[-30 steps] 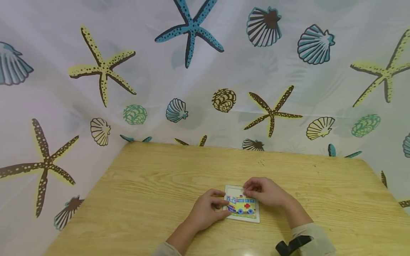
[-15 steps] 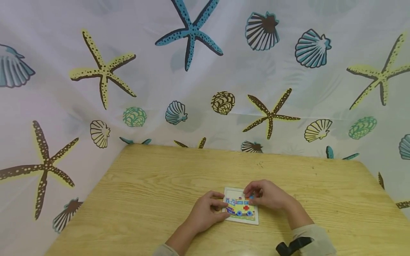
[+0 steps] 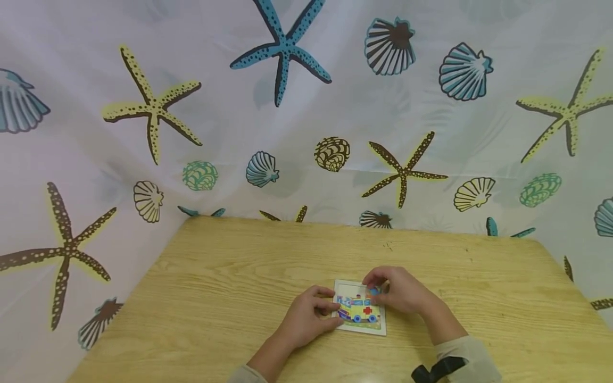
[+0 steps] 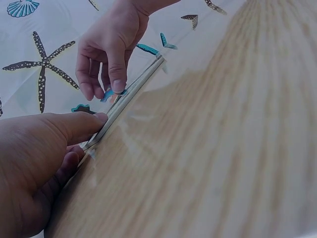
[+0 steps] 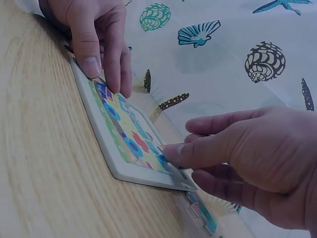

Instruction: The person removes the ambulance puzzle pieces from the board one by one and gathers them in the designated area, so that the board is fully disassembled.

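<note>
A starfish-and-shell cloth [image 3: 316,111] hangs behind the wooden table [image 3: 225,276].

One sign we can read, a red cross [image 3: 367,310] on the yellow van [image 3: 357,309], framed puzzle [image 3: 362,330], at five o'clock in the head view

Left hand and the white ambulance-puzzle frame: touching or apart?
Touching. The right wrist view shows the left hand resting its thumb tip on the white puzzle frame near a corner, no gap visible.
</note>
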`<act>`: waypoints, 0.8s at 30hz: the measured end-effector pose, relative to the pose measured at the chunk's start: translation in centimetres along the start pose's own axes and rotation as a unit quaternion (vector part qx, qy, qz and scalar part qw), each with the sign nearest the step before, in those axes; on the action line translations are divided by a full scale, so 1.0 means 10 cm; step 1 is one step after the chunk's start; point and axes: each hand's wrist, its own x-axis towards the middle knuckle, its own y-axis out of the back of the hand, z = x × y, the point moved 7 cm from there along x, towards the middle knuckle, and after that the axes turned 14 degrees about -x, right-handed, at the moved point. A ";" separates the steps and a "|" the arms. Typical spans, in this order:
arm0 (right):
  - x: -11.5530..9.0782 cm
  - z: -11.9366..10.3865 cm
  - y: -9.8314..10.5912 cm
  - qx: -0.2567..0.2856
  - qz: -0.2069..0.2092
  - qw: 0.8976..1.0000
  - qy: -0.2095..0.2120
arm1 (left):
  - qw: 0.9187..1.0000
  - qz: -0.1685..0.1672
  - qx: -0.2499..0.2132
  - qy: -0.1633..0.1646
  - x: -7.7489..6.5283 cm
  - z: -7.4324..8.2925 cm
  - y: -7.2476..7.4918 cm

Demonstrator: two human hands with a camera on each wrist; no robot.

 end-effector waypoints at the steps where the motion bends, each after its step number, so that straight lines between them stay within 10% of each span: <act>1: -0.01 0.01 0.01 0.000 0.005 1.000 -0.004 | 1.000 -0.001 -0.001 0.000 0.00 0.00 -0.01; 24: -0.20 0.33 0.01 0.180 0.013 0.978 -0.104 | 1.000 -0.005 -0.007 -0.006 -0.01 0.02 0.01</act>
